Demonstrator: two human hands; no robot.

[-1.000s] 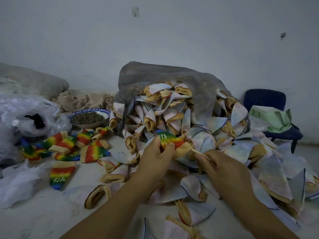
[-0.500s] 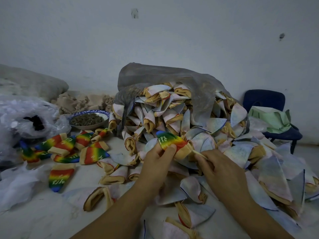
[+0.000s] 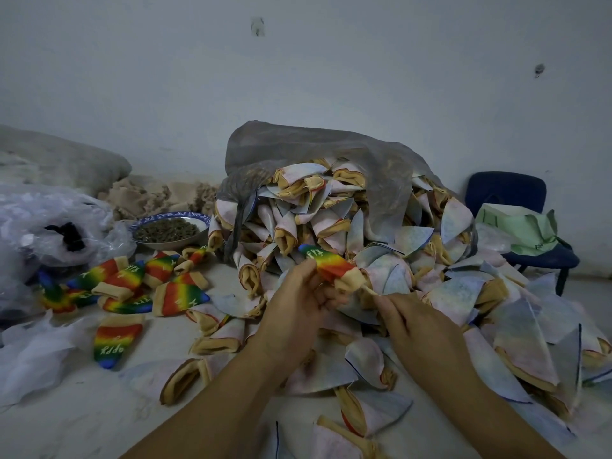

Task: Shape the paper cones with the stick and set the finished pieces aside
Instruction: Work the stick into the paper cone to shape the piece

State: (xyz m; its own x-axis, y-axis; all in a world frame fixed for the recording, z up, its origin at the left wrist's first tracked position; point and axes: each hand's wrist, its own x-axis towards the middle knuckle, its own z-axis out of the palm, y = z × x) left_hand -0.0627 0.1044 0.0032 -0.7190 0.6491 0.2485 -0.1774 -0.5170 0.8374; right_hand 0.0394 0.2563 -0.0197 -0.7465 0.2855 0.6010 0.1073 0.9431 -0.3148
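Grey wall [image 3: 331, 81], cone [image 3: 328, 265] rainbow-striped, tan-rimmed, stick [image 3: 370, 289] in its mouth

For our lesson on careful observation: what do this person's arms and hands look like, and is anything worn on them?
The left forearm and right forearm are bare down to the picture's bottom edge; no sleeves show. The left hand and right hand wear no gloves. No ring, watch or bracelet is visible.
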